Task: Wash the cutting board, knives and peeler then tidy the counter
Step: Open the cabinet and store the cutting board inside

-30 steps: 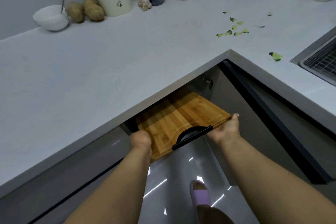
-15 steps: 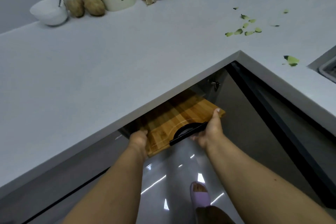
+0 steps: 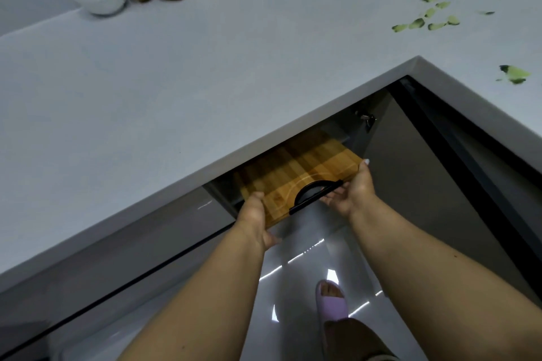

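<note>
Fingers of both hands — left hand [image 3: 254, 218], right hand [image 3: 352, 193] — curl tight around the cutting board's [image 3: 296, 173] near corners.

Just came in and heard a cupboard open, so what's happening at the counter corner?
A person holds a bamboo cutting board with both hands, partly inside the open cabinet under the countertop. The left hand grips its near left corner; the right hand holds the right edge by the black handle. Green vegetable scraps lie on the countertop.
</note>
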{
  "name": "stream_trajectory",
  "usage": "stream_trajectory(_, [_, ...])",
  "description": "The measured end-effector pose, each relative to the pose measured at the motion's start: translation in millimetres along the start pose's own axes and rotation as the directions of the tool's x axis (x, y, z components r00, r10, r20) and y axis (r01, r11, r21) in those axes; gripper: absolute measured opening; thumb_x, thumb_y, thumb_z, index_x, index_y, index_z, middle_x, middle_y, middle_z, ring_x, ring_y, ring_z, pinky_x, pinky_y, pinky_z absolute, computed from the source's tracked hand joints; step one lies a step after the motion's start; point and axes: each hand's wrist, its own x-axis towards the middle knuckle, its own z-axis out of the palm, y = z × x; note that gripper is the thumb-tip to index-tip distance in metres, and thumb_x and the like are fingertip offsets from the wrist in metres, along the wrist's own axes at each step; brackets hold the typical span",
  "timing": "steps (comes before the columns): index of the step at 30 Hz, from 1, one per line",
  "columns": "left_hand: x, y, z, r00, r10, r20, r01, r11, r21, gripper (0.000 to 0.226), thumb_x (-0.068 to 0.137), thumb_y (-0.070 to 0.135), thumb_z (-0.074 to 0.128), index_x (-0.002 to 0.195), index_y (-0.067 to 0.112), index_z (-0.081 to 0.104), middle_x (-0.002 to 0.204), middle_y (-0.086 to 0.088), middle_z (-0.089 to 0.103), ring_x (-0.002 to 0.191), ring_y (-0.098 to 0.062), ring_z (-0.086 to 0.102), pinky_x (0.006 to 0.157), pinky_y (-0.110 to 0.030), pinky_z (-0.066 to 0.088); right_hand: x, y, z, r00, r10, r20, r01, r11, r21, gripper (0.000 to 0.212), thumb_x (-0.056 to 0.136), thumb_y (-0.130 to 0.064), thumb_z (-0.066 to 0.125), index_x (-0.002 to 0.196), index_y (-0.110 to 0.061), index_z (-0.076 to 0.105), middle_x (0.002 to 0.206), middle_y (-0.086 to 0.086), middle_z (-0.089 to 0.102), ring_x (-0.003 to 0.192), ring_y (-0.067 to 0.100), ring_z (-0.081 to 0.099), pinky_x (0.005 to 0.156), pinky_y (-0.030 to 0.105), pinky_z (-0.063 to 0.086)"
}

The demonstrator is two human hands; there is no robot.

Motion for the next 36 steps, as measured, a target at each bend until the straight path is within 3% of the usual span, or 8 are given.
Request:
stream_trajectory(5, [17, -1, -1, 0.998, 0.033, 0.05, -0.021, 0.973, -0.23, 0.047, 0.095, 0.046, 0.046, 0.13, 0.015, 0.052, 0.124, -0.012, 0.061, 0.119, -0.033, 0.055, 0.109, -0.053, 0.034, 19, 6, -7, 0.998, 0.018, 0.057, -0.023, 0.995, 0.094, 0.094, 0.083, -0.076, 0.035, 0.145, -0.006, 0.032, 0.136, 0.026, 0.048, 0.12, 0.044, 0.051, 0.098, 0.057, 0.041])
stream_trajectory(9, [23, 0, 5, 0.996, 0.082, 0.043, -0.075, 0.986, -0.15, 0.03, 0.097, 0.038, 0.05, 0.119, 0.018, 0.053, 0.107, -0.006, 0.061, 0.121, -0.026, 0.053, 0.113, -0.044, 0.032, 34, 9, -3, 0.996, 0.025, 0.091, -0.04, 0.986, 0.16, 0.093, 0.082, -0.075, 0.038, 0.147, -0.009, 0.027, 0.139, 0.025, 0.045, 0.122, 0.044, 0.05, 0.104, 0.059, 0.037])
stream_trajectory(13, [43, 1, 8, 0.991, 0.124, 0.044, -0.112, 0.971, -0.212, 0.045, 0.093, 0.036, 0.056, 0.13, 0.012, 0.056, 0.122, -0.01, 0.064, 0.118, -0.026, 0.057, 0.11, -0.043, 0.037, 51, 13, 1, 0.993, 0.014, 0.119, -0.036, 0.981, 0.189, 0.089, 0.084, -0.072, 0.039, 0.146, -0.008, 0.03, 0.138, 0.024, 0.047, 0.123, 0.043, 0.049, 0.108, 0.057, 0.034])
stream_trajectory(16, [48, -6, 13, 0.992, 0.117, 0.054, -0.098, 0.959, -0.265, 0.052, 0.094, 0.038, 0.054, 0.139, 0.012, 0.047, 0.136, -0.012, 0.054, 0.129, -0.028, 0.047, 0.114, -0.045, 0.03, 61, 19, 1, 0.993, 0.018, 0.115, -0.04, 0.98, 0.193, 0.086, 0.086, -0.071, 0.037, 0.145, -0.008, 0.032, 0.138, 0.024, 0.046, 0.126, 0.042, 0.047, 0.109, 0.057, 0.033])
stream_trajectory(20, [57, -9, 16, 0.989, 0.094, 0.112, -0.045, 0.924, -0.381, 0.063, 0.094, 0.044, 0.052, 0.147, 0.016, 0.035, 0.149, -0.013, 0.039, 0.14, -0.03, 0.032, 0.117, -0.047, 0.022, 76, 27, -1, 0.996, 0.037, 0.083, -0.053, 0.977, 0.204, 0.093, 0.084, -0.073, 0.036, 0.148, -0.007, 0.025, 0.148, 0.023, 0.035, 0.137, 0.039, 0.034, 0.114, 0.055, 0.022])
stream_trajectory(27, [95, -5, 15, 0.981, 0.118, 0.151, -0.04, 0.897, -0.441, 0.064, 0.095, 0.042, 0.051, 0.15, 0.018, 0.03, 0.154, -0.012, 0.031, 0.145, -0.026, 0.023, 0.117, -0.039, 0.018, 101, 24, 13, 0.992, 0.036, 0.118, -0.064, 0.967, 0.245, 0.095, 0.087, -0.071, 0.034, 0.151, -0.005, 0.01, 0.157, 0.019, 0.011, 0.145, 0.036, 0.011, 0.117, 0.051, 0.013])
stream_trajectory(32, [124, 9, 22, 0.977, 0.174, 0.126, -0.1, 0.888, -0.448, 0.054, 0.092, 0.042, 0.053, 0.141, 0.02, 0.046, 0.141, -0.009, 0.05, 0.131, -0.028, 0.046, 0.112, -0.041, 0.034, 121, 23, 31, 0.994, 0.02, 0.109, -0.044, 0.974, 0.224, 0.091, 0.086, -0.072, 0.033, 0.147, -0.005, 0.024, 0.152, 0.019, 0.027, 0.143, 0.036, 0.02, 0.115, 0.055, 0.016])
stream_trajectory(36, [134, 17, 26, 0.969, 0.205, 0.137, -0.13, 0.896, -0.425, 0.051, 0.095, 0.045, 0.045, 0.142, 0.024, 0.044, 0.146, -0.007, 0.045, 0.136, -0.027, 0.038, 0.115, -0.039, 0.028, 135, 24, 38, 0.994, -0.003, 0.11, -0.02, 0.977, 0.212, 0.086, 0.087, -0.07, 0.036, 0.144, -0.006, 0.03, 0.148, 0.019, 0.033, 0.141, 0.037, 0.025, 0.114, 0.055, 0.021])
